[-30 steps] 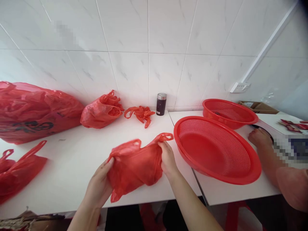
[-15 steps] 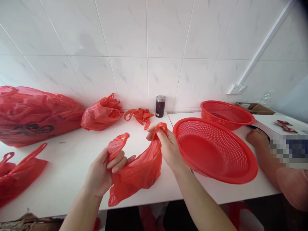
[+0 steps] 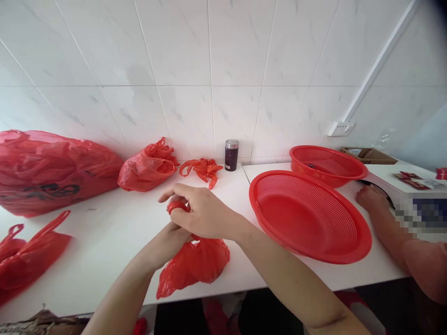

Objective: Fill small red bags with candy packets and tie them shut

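Note:
A thin red plastic bag (image 3: 195, 264) hangs low over the table's front edge, its handles drawn up into my hands. My right hand (image 3: 200, 209) lies crossed over the left, gripping a handle loop between thumb and fingers, with the index finger stretched out. Underneath, my left hand (image 3: 172, 242) also holds the bag's upper part; its fingers are mostly hidden behind my right hand. Whatever the bag contains cannot be seen.
Behind lie a loose red bag (image 3: 204, 170), a bundled red bag (image 3: 146, 167) and a big stuffed bag (image 3: 56, 170). Another red bag (image 3: 31, 256) is at left. A dark tumbler (image 3: 231, 156) stands near the wall. Red baskets (image 3: 363, 232) and a co-worker's arm (image 3: 382, 223) are at right.
My right hand has moved left and crossed over my left hand, carrying a bag handle with it. The handles, held apart before, are now together.

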Demonstrator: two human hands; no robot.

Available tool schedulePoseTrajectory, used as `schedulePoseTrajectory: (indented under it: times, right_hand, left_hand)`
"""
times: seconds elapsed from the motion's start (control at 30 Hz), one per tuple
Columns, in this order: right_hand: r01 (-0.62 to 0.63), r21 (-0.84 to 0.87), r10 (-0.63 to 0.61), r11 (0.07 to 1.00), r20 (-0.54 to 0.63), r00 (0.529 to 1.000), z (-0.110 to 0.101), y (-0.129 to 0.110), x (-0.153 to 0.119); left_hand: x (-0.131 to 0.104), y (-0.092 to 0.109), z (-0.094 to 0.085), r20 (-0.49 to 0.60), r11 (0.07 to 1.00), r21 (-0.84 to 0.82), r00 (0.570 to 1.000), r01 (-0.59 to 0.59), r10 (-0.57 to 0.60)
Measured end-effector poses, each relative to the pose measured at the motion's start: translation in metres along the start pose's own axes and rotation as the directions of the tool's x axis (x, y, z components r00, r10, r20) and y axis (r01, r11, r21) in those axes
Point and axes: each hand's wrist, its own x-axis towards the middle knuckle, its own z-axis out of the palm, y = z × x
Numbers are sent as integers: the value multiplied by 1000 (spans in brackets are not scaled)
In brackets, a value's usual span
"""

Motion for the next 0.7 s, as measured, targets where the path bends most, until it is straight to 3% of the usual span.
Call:
schedulePoseTrajectory:
  times: [0.1, 0.2, 0.27, 0.37, 0.4, 0.5, 0.57, 0.63, 0.7]
  right_hand:
    - [20, -58, -15, 998, 88, 996, -13, 13, -9]
    - [-108, -93, 120, 990, 144, 982, -26, 34, -21]
    - [-181, 15, 180, 983, 53, 982, -32, 42, -28]
    - [-125, 305, 179, 944, -157, 971, -37, 38, -38]
    - [-101, 387, 165, 917, -136, 977, -38, 33, -41]
    - [-66, 582, 12, 811, 95, 995, -38, 24, -47]
    - [15, 643, -19, 766, -1, 1000, -32, 29, -47]
    - [60, 589, 65, 806, -189, 980, -21, 41, -44]
    - [-42, 481, 159, 876, -207, 965, -4, 55, -41]
  left_hand:
    - [3, 3, -6, -64, 989, -18, 987, 143, -144]
    - [1, 2, -13, -90, 983, -4, 979, 183, -183]
    - [0, -1, -15, -68, 986, -10, 984, 164, -165]
    - [1, -5, -15, -7, 977, -144, 988, 155, -157]
    - [1, -7, -15, 5, 970, -189, 988, 150, -152]
    - [2, -10, -19, 52, 974, -207, 995, 90, -81]
    - [3, -11, -23, 112, 987, -156, 994, 26, -9]
    - [3, -11, -25, 169, 995, -95, 985, -17, 33]
    - [4, -11, -24, 213, 998, -55, 976, -27, 38]
